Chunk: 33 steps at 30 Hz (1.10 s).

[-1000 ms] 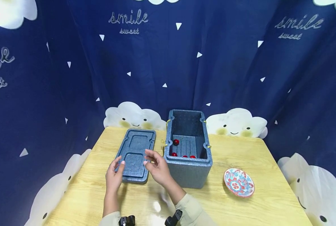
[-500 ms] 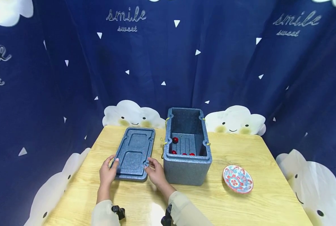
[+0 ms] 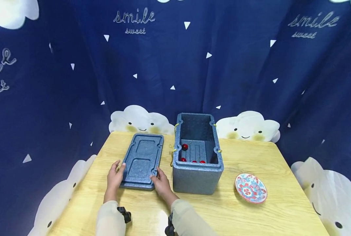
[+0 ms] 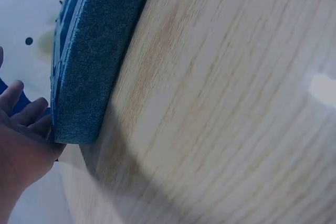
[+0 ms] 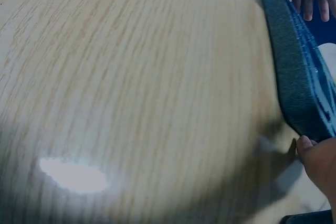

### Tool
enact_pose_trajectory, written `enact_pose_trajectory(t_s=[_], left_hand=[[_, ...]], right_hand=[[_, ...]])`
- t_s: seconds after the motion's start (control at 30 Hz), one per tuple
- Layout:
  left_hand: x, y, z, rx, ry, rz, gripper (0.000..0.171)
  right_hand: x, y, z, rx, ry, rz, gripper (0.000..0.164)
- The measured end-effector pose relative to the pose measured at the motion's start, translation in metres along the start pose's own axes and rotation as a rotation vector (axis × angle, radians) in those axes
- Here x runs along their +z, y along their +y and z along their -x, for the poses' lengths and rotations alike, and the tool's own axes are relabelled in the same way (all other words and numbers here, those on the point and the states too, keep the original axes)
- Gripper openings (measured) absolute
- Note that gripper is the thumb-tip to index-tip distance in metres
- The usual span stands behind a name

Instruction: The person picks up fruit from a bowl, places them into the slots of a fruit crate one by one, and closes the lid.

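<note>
A blue-grey foam lid [image 3: 140,167] with recessed panels lies flat on the table. My left hand [image 3: 115,177] is at its left edge, thumb against the rim, the other fingers spread and fairly straight. In the left wrist view, that hand's fingers [image 4: 31,114] reach past the lid's end. At the lid's front right corner is my right hand [image 3: 162,185], with the thumb against the corner and fingers along the side. To the right stands the matching foam box [image 3: 197,180], uncovered, with several red cherries [image 3: 184,147] on its floor.
A bowl with a red and blue pattern [image 3: 250,188] stands on the right of the wooden table [image 3: 237,216]. Yellow cords [image 3: 173,150] hang at the box's sides. A dark blue curtain [image 3: 152,91] with cloud prints surrounds the table.
Both hands have moved down to the lid's sides, the left outward to the left edge, the right to the front right corner. Lid, box and bowl keep their places.
</note>
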<state>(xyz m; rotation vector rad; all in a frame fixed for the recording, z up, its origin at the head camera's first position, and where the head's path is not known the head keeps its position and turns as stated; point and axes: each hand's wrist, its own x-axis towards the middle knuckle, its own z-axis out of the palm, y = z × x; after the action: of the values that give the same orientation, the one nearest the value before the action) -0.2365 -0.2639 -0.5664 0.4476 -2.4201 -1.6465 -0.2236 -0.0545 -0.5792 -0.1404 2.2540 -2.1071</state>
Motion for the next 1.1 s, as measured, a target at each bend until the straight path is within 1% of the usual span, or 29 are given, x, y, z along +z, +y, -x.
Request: enact_pose_trajectory(t_s=[0.1,0.17,0.27,0.37,0.43,0.5,0.57,0.67,0.73,0.83,0.9,1.0,1.1], left_hand=[[0.006,-0.001,-0.001,-0.020,-0.027,-0.026,0.063],[0.006,-0.002,-0.001,-0.031,-0.036,-0.040,0.066],[0.007,-0.006,-0.001,-0.039,-0.032,-0.048,0.068],[0.007,-0.010,-0.002,-0.050,-0.025,-0.068,0.068],[0.007,-0.011,-0.002,-0.049,-0.018,-0.071,0.067],[0.006,-0.012,-0.001,-0.041,-0.021,-0.039,0.069],[0.004,-0.012,0.005,-0.042,-0.022,0.014,0.070],[0.000,-0.011,0.023,-0.065,-0.025,0.074,0.071],[-0.005,-0.010,0.037,-0.080,-0.015,0.080,0.071],[-0.009,-0.002,0.054,-0.066,-0.010,0.099,0.070],[-0.010,0.006,0.060,-0.046,-0.010,0.108,0.070],[-0.009,0.021,0.064,-0.019,-0.011,0.124,0.072],[-0.009,0.033,0.068,-0.011,-0.015,0.120,0.074]], right_hand=[[-0.001,0.005,0.000,0.001,0.008,0.060,0.063],[0.001,0.006,0.001,0.005,0.019,0.102,0.065],[0.003,0.006,0.002,0.020,0.023,0.133,0.066],[0.002,0.007,0.003,0.034,-0.001,0.138,0.067],[0.001,0.006,0.004,0.037,-0.020,0.108,0.068],[0.000,0.003,0.006,0.028,-0.028,0.090,0.068],[-0.001,0.000,0.011,0.018,-0.041,0.080,0.067],[-0.003,-0.001,0.021,0.020,-0.071,0.058,0.066],[-0.005,0.001,0.027,0.027,-0.099,0.030,0.066],[-0.008,0.000,0.034,0.015,-0.119,-0.022,0.067],[-0.012,-0.005,0.037,-0.006,-0.119,-0.030,0.067],[-0.018,-0.017,0.040,-0.032,-0.108,-0.036,0.067],[-0.026,-0.031,0.045,-0.050,-0.101,-0.061,0.067]])
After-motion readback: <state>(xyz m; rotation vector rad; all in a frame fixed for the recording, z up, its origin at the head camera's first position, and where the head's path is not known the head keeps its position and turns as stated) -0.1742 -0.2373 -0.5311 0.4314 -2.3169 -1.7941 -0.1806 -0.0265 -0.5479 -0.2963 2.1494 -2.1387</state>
